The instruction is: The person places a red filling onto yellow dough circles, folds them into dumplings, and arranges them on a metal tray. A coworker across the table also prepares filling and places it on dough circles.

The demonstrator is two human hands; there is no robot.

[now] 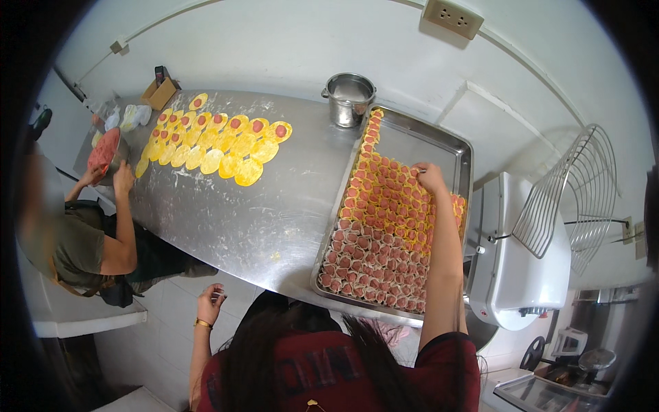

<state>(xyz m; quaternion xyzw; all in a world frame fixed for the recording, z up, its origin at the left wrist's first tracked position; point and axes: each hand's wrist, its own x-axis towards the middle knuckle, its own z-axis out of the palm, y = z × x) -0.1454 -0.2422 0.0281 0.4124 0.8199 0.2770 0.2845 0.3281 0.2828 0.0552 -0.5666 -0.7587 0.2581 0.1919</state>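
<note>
My right hand (431,177) reaches over a large metal tray (439,141), its fingers pinched on an open-topped dumpling at the far edge of the packed rows. Dumplings with yellow wrappers (391,189) fill the middle of the tray, and paler-wrapped dumplings (374,264) fill its near part. A single line of them runs up the left side. My left hand (209,304) hangs off the table's near edge, fingers loosely bent and slightly apart, with nothing visible in it.
On the steel table (226,206) lie round yellow wrappers (223,143), several topped with meat. A metal pot (349,99) stands behind the tray. At left a co-worker (89,240) holds a bowl of pink meat filling (104,152). A white machine (522,254) with a wire guard stands right.
</note>
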